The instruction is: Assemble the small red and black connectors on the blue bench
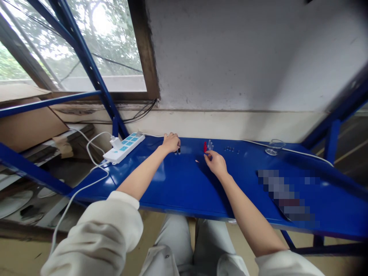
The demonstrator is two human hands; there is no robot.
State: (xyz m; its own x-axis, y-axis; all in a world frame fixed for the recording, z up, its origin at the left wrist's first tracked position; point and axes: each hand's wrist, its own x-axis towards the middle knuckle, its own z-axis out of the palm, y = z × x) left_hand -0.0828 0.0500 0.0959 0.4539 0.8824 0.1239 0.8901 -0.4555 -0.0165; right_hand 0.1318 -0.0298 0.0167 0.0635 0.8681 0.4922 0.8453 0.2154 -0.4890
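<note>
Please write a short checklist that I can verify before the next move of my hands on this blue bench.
1. Dark pieces by the left hand fully in view: not ok, the fingers partly hide them.
2. Right hand holding something: cannot tell; its fingers are near the red piece.
3. Row of small dark pieces apart from both hands: ok.
4. White power strip apart from both hands: ok.
5. White cable on the bench apart from both hands: ok.

White power strip [123, 147] on blue metal shelf [178, 184]; probably glass dish [274, 147] further right.
</note>
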